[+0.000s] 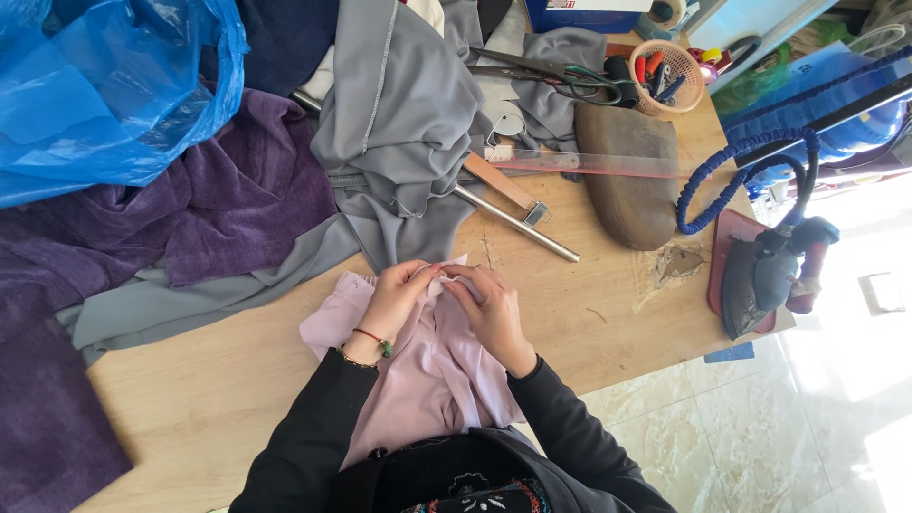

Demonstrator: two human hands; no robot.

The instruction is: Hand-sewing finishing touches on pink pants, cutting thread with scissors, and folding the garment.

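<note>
A pale pink piece of fabric (432, 375) lies on the wooden table (237, 380) in front of me and hangs down over the near edge. My left hand (394, 299) pinches its far edge between thumb and fingers. My right hand (489, 309) grips the same edge right beside it, fingertips almost touching the left ones. Both arms wear black sleeves, and a red cord bracelet sits on the left wrist.
Grey cloth (399, 133) and purple cloth (228, 199) pile up at the back left under a blue plastic bag (104, 85). A metal rod (518, 223), clear ruler (608, 163), scissors (560, 74), small basket (670, 78), wooden pressing block (632, 180) and steam iron (765, 275) lie to the right.
</note>
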